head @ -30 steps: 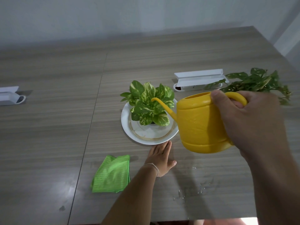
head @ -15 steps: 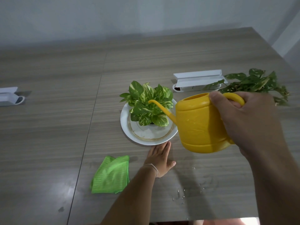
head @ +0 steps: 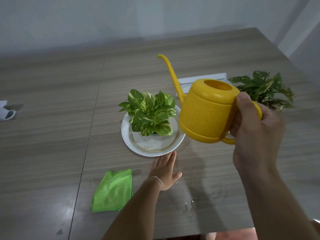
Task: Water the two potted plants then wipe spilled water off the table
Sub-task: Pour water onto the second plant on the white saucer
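Note:
My right hand (head: 254,134) grips the handle of a yellow watering can (head: 204,111), held upright above the table with its spout pointing up and left. A leafy potted plant (head: 150,115) stands on a white plate (head: 152,148) just left of the can. A second, darker plant (head: 263,90) sits at the right, partly behind the can and my hand. My left hand (head: 164,170) lies flat on the table, fingers apart, just in front of the plate. A folded green cloth (head: 112,191) rests to its left. Water drops (head: 194,205) dot the table near the front edge.
A white rectangular holder (head: 204,80) lies behind the can. Another white object (head: 7,111) sits at the far left edge. A seam (head: 90,135) runs down the wooden table. The table's front edge is close below my arms.
The watering can has been tipped back from pouring over the plated plant to upright, its spout now raised. My left hand has stayed flat by the plate.

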Available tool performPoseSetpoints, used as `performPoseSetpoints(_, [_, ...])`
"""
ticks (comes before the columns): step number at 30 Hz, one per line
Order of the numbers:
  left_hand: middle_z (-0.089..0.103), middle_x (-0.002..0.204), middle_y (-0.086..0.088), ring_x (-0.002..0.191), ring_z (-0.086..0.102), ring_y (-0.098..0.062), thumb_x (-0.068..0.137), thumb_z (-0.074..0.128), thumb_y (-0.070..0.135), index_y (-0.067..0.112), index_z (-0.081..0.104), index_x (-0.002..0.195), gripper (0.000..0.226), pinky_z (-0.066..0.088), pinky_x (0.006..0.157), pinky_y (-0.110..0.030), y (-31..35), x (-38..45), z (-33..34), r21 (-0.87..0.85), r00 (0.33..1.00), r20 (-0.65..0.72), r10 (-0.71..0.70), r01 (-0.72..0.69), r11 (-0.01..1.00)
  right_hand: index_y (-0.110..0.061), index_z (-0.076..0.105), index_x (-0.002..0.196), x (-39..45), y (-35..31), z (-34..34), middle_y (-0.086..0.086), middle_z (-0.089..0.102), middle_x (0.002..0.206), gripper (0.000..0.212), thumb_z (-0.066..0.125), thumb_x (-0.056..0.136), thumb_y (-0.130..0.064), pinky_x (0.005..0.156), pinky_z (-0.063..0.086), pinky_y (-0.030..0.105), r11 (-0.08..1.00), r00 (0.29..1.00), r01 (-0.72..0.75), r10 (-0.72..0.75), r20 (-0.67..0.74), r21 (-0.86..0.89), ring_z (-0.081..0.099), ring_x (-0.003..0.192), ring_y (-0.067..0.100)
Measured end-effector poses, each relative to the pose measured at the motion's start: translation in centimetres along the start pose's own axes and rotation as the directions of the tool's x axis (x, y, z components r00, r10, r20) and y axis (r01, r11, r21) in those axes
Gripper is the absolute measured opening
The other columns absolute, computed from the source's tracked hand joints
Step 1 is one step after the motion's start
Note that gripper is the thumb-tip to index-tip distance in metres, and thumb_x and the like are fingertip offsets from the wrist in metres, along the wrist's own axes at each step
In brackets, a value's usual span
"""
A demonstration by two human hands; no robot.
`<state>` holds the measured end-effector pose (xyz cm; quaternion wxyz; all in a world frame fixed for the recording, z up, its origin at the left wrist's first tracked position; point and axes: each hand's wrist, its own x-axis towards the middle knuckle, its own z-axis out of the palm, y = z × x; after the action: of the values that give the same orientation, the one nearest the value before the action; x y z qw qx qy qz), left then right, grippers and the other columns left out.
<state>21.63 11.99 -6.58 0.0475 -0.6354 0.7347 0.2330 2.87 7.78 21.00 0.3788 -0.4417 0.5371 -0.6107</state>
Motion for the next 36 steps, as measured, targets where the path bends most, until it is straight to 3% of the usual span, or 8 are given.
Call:
performPoseSetpoints(5, [-0.012,0.167,-0.002,0.152,-0.015,-0.015,0.098,0.030,0.060,0.017,-0.007,0.157,0.082,-0.002,0.125,-0.045,0.4,-0.1,0.2,0.011,0.999,-0.039,-0.004,0.005,1.000,-0.028,0.039,0.054,-0.5,1.1,-1.0,-0.009,0.032,0.053,0.049,0.061,0.093,-0.048,0.049,0.032,0.024,0.987,0.997,0.042,-0.031,-0.076,0.152,0.033,0.054,0.014])
performPoseSetpoints(8, [-0.004,0.167,-0.011,0.153,-0.008,-0.023,0.099,0.035,0.052,0.014,0.004,0.157,0.076,0.003,0.124,-0.049,1.8,0.1,0.6,-0.006,0.994,-0.109,-0.020,0.020,1.000,-0.021,0.032,0.057,-0.6,1.8,-2.1,0.006,0.025,0.057,0.050,0.060,0.093,-0.041,0.049,0.028,0.028,0.961,0.992,0.056,-0.025,-0.120,0.270,0.025,0.057,0.026])
performPoseSetpoints(13, [-0.005,0.167,-0.013,0.153,-0.013,-0.024,0.102,0.039,0.040,0.009,0.002,0.158,0.074,-0.007,0.125,-0.039,5.9,1.9,0.9,-0.106,0.990,-0.136,0.028,-0.043,0.993,-0.018,0.027,0.055,-0.2,3.0,-4.1,0.011,0.019,0.059,0.050,0.061,0.085,-0.038,0.050,0.023,0.032,0.948,0.986,0.043,0.010,-0.164,0.315,0.020,0.058,0.027])
performPoseSetpoints(16, [-0.004,0.167,-0.014,0.154,-0.009,-0.027,0.102,0.039,0.040,0.009,0.001,0.157,0.074,-0.002,0.125,-0.040,8.2,3.2,0.7,-0.102,0.991,-0.117,0.064,-0.076,0.992,-0.026,0.034,0.049,-0.2,3.6,-5.5,0.007,0.021,0.056,0.044,0.059,0.084,-0.034,0.051,0.020,0.034,0.963,0.987,0.063,-0.021,-0.159,0.263,0.021,0.056,0.023])
performPoseSetpoints(20, [-0.009,0.166,-0.015,0.154,-0.011,-0.029,0.103,0.037,0.043,0.010,-0.003,0.157,0.075,0.001,0.124,-0.044,10.1,4.4,0.3,-0.071,0.996,-0.057,0.065,-0.069,0.995,-0.020,0.032,0.052,-0.1,5.2,-7.5,0.008,0.023,0.055,0.045,0.058,0.086,-0.033,0.051,0.021,0.036,0.969,0.981,0.081,-0.037,-0.190,0.231,0.023,0.056,0.025])
performPoseSetpoints(26, [-0.003,0.167,-0.014,0.154,-0.003,-0.026,0.103,0.038,0.042,0.007,0.003,0.157,0.074,0.006,0.124,-0.041,11.9,7.0,0.0,-0.056,0.992,-0.066,0.105,-0.109,0.992,-0.015,0.045,0.056,0.7,9.1,-11.7,0.011,0.042,0.056,0.048,0.050,0.097,-0.039,0.053,0.034,0.029,0.992,0.954,0.106,-0.083,-0.287,0.066,0.042,0.056,0.018])
performPoseSetpoints(30, [0.000,0.166,-0.016,0.154,0.000,-0.027,0.102,0.038,0.044,0.006,0.005,0.157,0.074,0.009,0.123,-0.040,12.8,8.6,0.0,0.000,0.989,-0.077,0.127,-0.127,0.992,-0.022,0.051,0.057,2.5,11.7,-14.2,-0.002,0.051,0.056,0.047,0.046,0.100,-0.040,0.055,0.036,0.025,0.995,0.918,0.086,-0.096,-0.385,-0.044,0.046,0.058,0.011])
performPoseSetpoints(36, [-0.011,0.166,-0.015,0.154,-0.009,-0.029,0.098,0.040,0.056,0.008,-0.002,0.157,0.087,0.003,0.124,-0.046,14.7,10.4,0.9,0.007,0.995,-0.001,0.097,-0.097,0.995,-0.029,0.055,0.056,6.1,15.7,-18.4,-0.006,0.055,0.058,0.049,0.044,0.098,-0.050,0.062,0.040,0.038,0.991,0.839,-0.027,-0.051,-0.541,-0.134,0.051,0.061,0.017])
